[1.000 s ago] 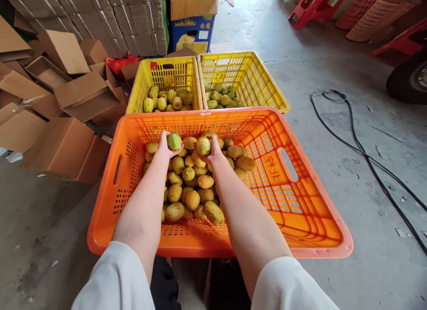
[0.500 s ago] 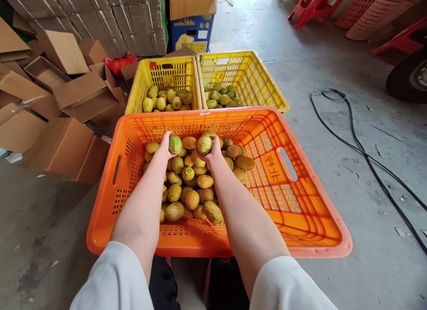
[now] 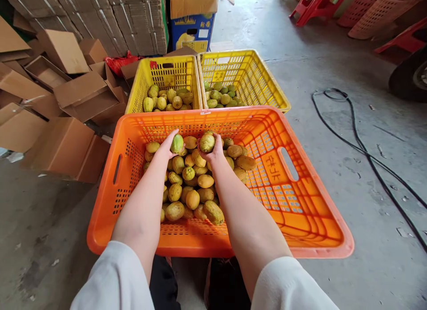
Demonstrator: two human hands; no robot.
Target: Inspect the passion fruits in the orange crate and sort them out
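My left hand is wrapped around a green papaya. In my right hand I hold a mottled yellow-green papaya. Both are small, about fist-sized, and are held just above the pile in the orange crate. Below them lie many yellow to brownish papayas, heaped in the middle and left of the crate. Some fingers are hidden behind the fruit.
Behind stand a left yellow crate and a right yellow crate, both with greenish fruit. Open cardboard boxes lie at left. A black cable loops over the floor at right, near a wheel. Red stools stand farther back.
Both hands have shifted slightly, each still holding its papaya. The papaya in my right hand is turned a little. The pile looks the same.
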